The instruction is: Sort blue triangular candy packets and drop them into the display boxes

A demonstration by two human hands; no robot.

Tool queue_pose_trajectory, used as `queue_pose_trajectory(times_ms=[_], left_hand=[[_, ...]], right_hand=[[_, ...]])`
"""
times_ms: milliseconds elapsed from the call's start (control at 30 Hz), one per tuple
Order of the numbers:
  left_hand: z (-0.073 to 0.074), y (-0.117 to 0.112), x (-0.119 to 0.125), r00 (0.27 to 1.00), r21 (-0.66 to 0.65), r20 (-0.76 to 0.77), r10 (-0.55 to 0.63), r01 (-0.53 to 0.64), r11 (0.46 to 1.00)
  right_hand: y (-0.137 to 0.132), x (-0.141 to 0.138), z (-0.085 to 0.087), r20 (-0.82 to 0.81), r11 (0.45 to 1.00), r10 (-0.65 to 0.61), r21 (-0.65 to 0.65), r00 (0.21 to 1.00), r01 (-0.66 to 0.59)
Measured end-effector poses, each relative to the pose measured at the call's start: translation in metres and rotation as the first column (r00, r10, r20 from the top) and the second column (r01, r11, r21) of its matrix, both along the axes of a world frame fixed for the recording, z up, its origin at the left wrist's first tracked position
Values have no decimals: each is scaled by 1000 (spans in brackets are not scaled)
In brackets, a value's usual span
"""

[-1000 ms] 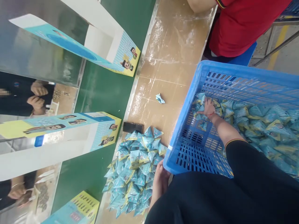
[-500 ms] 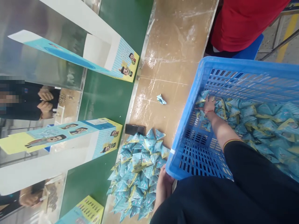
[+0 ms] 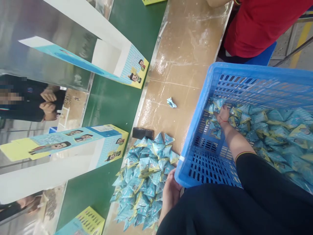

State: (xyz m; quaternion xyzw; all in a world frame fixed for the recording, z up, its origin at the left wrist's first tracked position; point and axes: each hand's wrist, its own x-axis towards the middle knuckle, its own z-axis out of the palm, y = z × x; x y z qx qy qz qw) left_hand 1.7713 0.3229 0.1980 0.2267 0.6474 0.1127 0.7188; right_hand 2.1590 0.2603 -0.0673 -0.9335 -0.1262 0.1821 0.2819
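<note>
My right hand [image 3: 223,114] is down inside the blue plastic basket [image 3: 207,81], at its far left corner. Its fingers are closed on a light-blue and yellow pyramid-shaped packet [image 3: 220,102], partly hidden by the hand. More packets of the same kind [image 3: 278,130] fill the right part of the basket. My left hand [image 3: 171,187] grips the basket's near left corner, its fingertips partly hidden by the rim. Just left of that hand, a heap of the same packets [image 3: 144,179] lies on the brown tabletop [image 3: 178,75].
A dark phone [image 3: 142,133] lies against the heap, and one crumpled packet [image 3: 171,102] lies alone. Tall printed cartons [image 3: 114,140] stand on the green strip [image 3: 102,98]. A person in red [image 3: 261,29] sits beyond the basket; another person's hands [image 3: 48,101] show at left.
My right hand has shifted slightly right, and its spread fingers have closed around a packet. My left hand stays at the basket corner. The person in red now shows an arm at the table.
</note>
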Motion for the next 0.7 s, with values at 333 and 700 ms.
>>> queue_pose_trajectory(times_ms=[333,700], left_hand=[[10,28,3,988,287,151,38,-81,954],[53,23,116,614,227,742,-269,148,963]], right_hand=[[-62,-14,99,89,936,-171,327,981,134],[-28,-134,328,-97,395,593,900,800,-184]])
